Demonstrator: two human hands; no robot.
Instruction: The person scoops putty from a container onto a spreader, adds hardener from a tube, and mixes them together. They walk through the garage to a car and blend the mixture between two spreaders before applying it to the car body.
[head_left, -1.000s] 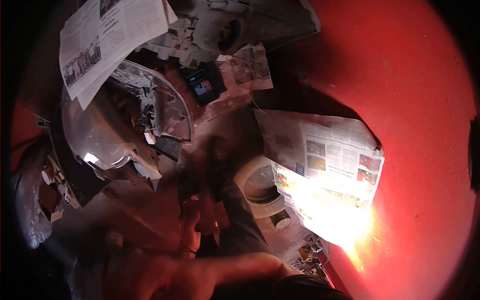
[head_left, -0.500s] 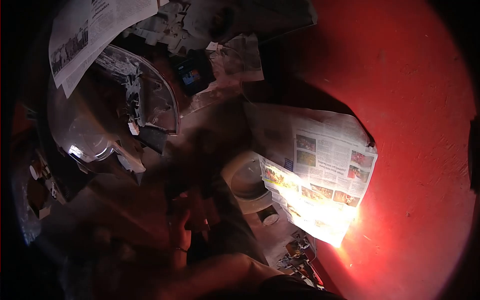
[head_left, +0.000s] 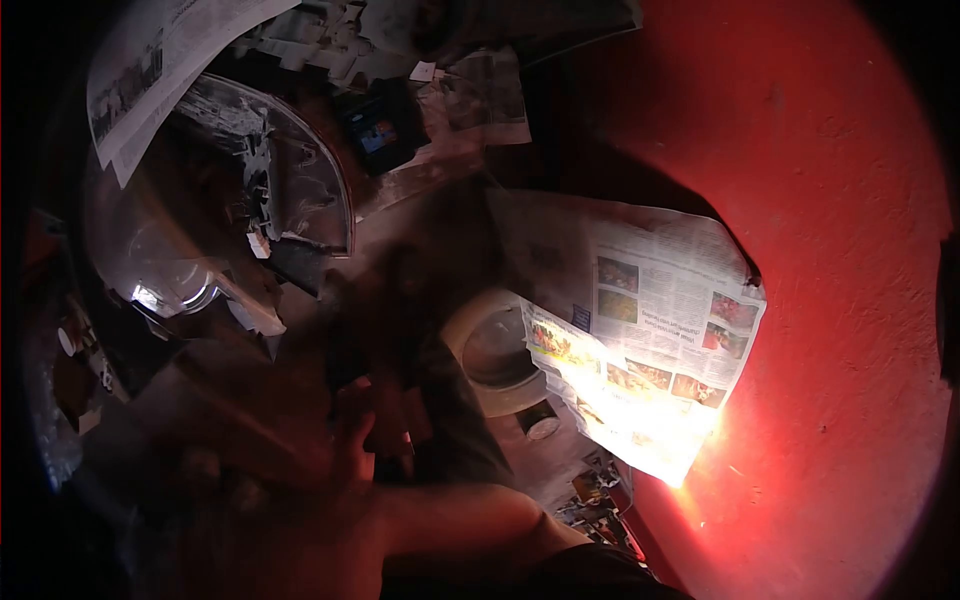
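The scene is dim. My right forearm reaches in from the bottom right, and my right hand is a dark smear over a dark reddish surface at the lower left. Its fingers cannot be made out. Just above the forearm, my left hand points upward in shadow, beside a dark reddish shape with a small bright edge. Whether it holds that shape cannot be seen. Farther up on the left are a clear curved cover, resembling a headlight lens, and a curved frame with a whitish, scuffed inner part.
Brightly lit newspaper lies against a large red surface at right. Next to it are a pale round bowl-like thing and a small round tin. More newspaper, a dark box and clutter surround the work area.
My right forearm has moved up in the view and now covers the wrist of my left hand. The surroundings have shifted slightly as the camera turned.
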